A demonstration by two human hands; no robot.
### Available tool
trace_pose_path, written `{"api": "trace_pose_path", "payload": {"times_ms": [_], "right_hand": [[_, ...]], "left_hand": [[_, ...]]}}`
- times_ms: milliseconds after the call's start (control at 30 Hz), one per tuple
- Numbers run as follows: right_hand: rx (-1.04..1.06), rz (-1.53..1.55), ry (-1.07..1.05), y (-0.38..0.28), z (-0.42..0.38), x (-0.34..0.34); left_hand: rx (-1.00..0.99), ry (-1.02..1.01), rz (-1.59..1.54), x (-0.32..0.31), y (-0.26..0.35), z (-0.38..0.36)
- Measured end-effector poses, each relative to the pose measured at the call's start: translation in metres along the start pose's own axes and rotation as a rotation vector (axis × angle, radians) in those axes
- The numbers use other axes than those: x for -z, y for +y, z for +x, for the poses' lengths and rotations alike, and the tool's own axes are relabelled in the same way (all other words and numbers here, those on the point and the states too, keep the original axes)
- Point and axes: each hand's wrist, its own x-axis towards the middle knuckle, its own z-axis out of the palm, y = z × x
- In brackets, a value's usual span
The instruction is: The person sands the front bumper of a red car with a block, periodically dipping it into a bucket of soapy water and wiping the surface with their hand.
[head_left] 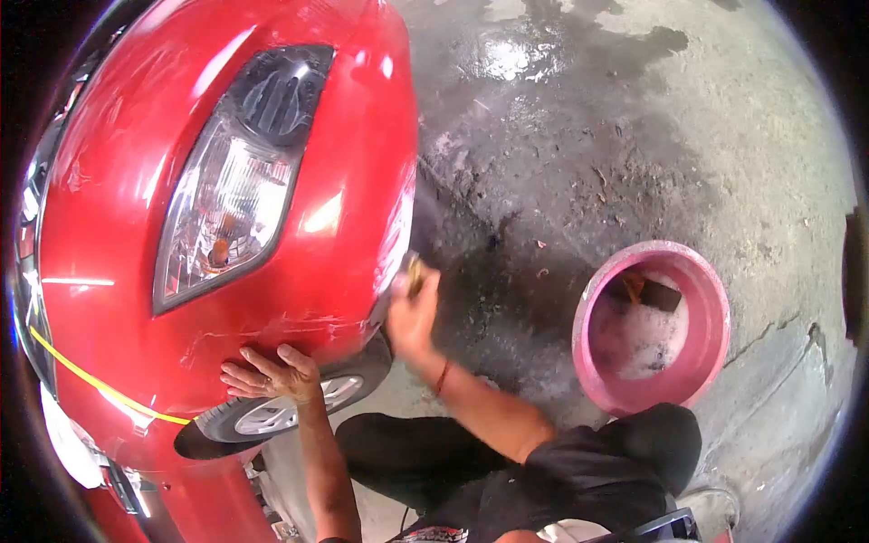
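My left hand (272,373) lies with spread fingers on the red bumper (353,262), just above the front wheel (339,394). At the bumper's lower edge, my right hand (415,317) is closed around a small yellowish pad (415,274), blurred by motion and partly hidden by the fingers. Right beside that pad, a whitish, scuffed patch (396,231) runs along the bumper. Fine pale scratches cross the red paint between my two hands. Above them sits the car's headlight (235,195).
A pink tub (588,362) with sudsy water and a dark block in it stands on the concrete floor (769,163) to my right. Wet, dirty patches spread beside the car. Yellow tape (100,387) runs along the fender. My bent knees are below my arms.
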Motion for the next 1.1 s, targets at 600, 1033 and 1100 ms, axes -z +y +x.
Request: {"api": "trace_pose_path", "payload": {"times_ms": [600,1033,1100], "right_hand": [[-0.638,0.292,-0.160,0.033,0.026,0.009],[-0.157,-0.007,0.078,-0.011,-0.026,-0.009],[-0.144,-0.097,0.082,-0.009,0.000,-0.008]], "left_hand": [[0.050,0.050,0.005,-0.005,0.001,-0.002],[0.004,0.049,0.054,-0.003,0.003,0.001],[0.030,0.032,0.040,-0.001,0.003,0.001]]}}
